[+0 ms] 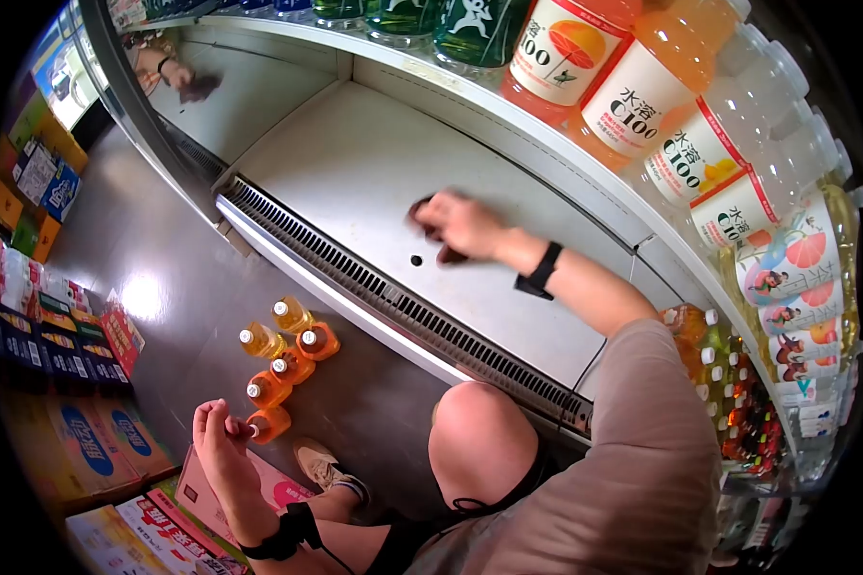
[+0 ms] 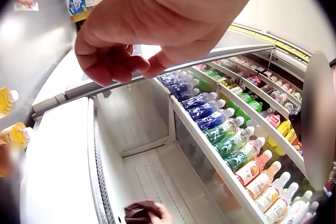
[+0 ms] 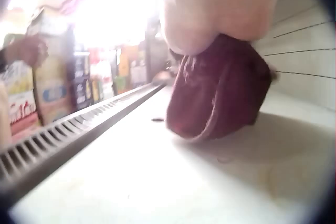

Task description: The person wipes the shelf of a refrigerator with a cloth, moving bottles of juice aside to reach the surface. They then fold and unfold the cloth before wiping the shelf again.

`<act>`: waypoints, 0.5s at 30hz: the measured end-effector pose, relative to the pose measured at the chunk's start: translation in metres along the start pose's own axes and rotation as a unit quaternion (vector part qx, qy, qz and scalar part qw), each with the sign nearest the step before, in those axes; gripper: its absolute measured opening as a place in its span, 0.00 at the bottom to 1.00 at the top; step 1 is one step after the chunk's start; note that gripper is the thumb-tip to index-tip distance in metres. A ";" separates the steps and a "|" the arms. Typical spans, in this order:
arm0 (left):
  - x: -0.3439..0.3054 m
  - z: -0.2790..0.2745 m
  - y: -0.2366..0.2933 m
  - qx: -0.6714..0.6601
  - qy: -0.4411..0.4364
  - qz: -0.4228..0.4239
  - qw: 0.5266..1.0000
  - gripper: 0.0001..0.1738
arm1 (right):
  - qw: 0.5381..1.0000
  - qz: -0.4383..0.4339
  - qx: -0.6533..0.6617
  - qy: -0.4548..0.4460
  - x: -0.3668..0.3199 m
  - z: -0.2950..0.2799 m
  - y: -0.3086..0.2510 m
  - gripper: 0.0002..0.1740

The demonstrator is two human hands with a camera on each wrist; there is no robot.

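Note:
My right hand (image 1: 470, 228) grips a bunched dark maroon cloth (image 3: 220, 92) over the white bottom panel (image 1: 355, 144) of an open display cooler. In the head view that hand is blurred, close to a small round hole (image 1: 416, 261). The right wrist view shows the cloth's folded edge down at the panel's surface. Out over the floor, my left hand (image 1: 222, 450) hangs with loosely curled fingers and holds nothing. Several orange and yellow bottles (image 1: 291, 367) stand on the floor just beyond it. The left wrist view has the left hand (image 2: 152, 29) above the cooler's front, its fingers bent.
A slotted vent grille (image 1: 355, 287) runs along the cooler's front edge. Above the panel, a shelf (image 1: 431, 67) carries rows of drink bottles (image 1: 633, 101). Stacked cartons (image 1: 105, 431) line the left side. A bent knee (image 1: 484, 436) is close to the cooler's front.

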State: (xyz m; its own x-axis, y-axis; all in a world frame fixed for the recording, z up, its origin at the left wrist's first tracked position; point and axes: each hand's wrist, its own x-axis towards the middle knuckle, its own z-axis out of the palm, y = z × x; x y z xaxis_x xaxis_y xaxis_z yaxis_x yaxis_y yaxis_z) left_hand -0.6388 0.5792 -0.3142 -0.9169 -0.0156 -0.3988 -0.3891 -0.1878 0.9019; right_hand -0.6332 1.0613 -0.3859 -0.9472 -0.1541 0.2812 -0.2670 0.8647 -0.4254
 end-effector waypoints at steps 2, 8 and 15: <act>0.002 0.004 -0.001 0.009 -0.002 -0.002 1.000 0.07 | 0.989 -0.037 -0.099 -0.108 -0.005 0.043 0.004 0.18; 0.001 0.022 -0.003 0.002 -0.009 -0.008 1.000 0.06 | 0.962 0.209 -0.173 0.036 -0.009 -0.024 0.163 0.19; 0.006 0.028 -0.011 0.037 -0.028 -0.004 0.999 0.06 | 0.919 0.119 -0.265 0.267 -0.020 -0.103 0.184 0.16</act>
State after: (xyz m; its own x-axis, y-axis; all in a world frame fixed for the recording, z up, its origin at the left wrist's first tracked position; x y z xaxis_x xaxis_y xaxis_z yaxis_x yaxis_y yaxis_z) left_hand -0.6426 0.6086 -0.3219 -0.9165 0.0407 -0.3979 -0.3999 -0.1139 0.9094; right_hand -0.6453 1.2725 -0.3814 -0.7081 0.2030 0.6763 0.1946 0.9768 -0.0895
